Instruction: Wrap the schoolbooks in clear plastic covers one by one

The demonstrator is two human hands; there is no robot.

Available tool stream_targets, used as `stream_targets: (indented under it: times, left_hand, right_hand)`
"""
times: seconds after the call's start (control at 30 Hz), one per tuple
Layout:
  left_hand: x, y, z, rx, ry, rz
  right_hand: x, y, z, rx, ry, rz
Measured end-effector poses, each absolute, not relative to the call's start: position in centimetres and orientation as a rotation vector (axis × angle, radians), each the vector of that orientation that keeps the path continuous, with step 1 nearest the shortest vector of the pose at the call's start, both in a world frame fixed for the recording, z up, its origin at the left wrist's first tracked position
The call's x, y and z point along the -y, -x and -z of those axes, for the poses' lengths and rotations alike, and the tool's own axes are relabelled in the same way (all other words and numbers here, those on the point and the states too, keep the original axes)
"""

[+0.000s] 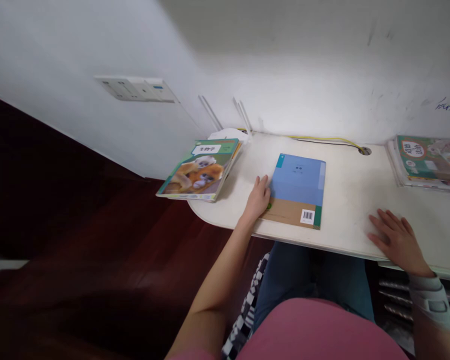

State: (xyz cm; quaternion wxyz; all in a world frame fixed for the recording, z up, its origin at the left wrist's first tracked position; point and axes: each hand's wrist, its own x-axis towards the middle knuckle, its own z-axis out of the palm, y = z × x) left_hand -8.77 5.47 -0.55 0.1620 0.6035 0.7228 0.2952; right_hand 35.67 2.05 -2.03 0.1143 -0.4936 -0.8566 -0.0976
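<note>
A blue and brown book (297, 187) lies closed on the white desk (347, 205), its barcode near the lower right corner. My left hand (258, 197) rests along the book's left edge, fingers stretched out. Whether it presses on the cover or only touches the edge, I cannot tell. Farther right, my right hand (396, 240) lies flat on the desk near the front edge, fingers spread, holding nothing. A stack of books with two monkeys on the top cover (197, 172) sits at the desk's left end.
Another pile of books (433, 162) stands at the right. Behind the monkey-cover stack is a white router (228, 133) with antennas. A yellow cable (322, 138) runs along the wall to a desk hole (365, 150). A socket panel (137, 90) is on the left wall.
</note>
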Motion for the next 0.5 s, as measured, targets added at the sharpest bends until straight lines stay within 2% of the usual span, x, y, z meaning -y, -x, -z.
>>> stream_targets:
  times: [0.2, 0.5]
  left_hand:
    - [-4.5, 8.3, 0.1, -2.195, -1.947, -0.614]
    - [-3.0, 6.1, -1.0, -2.441, -1.975, -0.309]
  right_hand:
    - [-2.1, -35.8, 2.1, 2.513, 1.436, 0.313]
    - [-2.1, -35.9, 2.2, 2.513, 1.441, 0.311]
